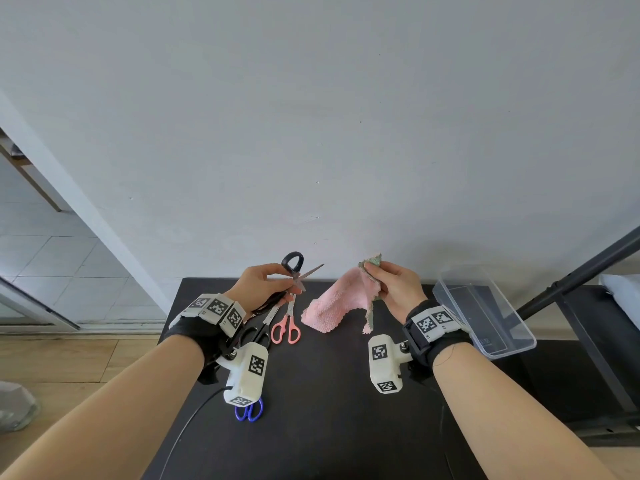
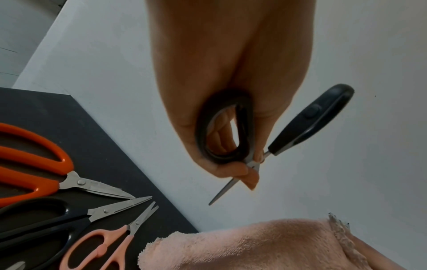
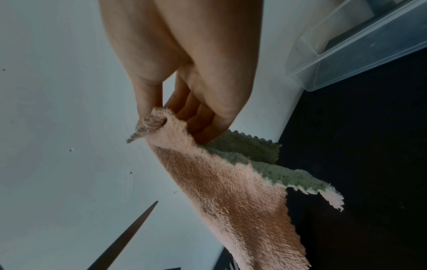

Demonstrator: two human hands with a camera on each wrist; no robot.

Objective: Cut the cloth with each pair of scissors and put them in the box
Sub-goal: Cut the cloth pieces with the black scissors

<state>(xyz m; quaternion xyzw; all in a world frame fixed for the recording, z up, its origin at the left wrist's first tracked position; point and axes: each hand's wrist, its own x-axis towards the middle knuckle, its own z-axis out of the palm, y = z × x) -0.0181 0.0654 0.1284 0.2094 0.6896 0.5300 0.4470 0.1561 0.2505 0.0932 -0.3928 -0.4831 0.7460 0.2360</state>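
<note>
My left hand (image 1: pixel 266 285) grips black-handled scissors (image 1: pixel 294 268) above the table's far edge, blades parted and pointing right toward the cloth. In the left wrist view the fingers pass through one loop of the black-handled scissors (image 2: pixel 225 127); the other handle sticks out free. My right hand (image 1: pixel 391 282) pinches the top corner of a pink cloth (image 1: pixel 337 304) with a green-grey back, so the pink cloth (image 3: pixel 231 182) hangs down to the table. A clear plastic box (image 1: pixel 485 310) stands to the right of that hand.
On the black table (image 1: pixel 329 393) lie pink scissors (image 1: pixel 285 329), a black pair (image 1: pixel 256 332) and a blue pair (image 1: pixel 249 410). The left wrist view also shows orange scissors (image 2: pixel 41 164). A grey wall rises behind; a black metal bar (image 1: pixel 571 275) slants at right.
</note>
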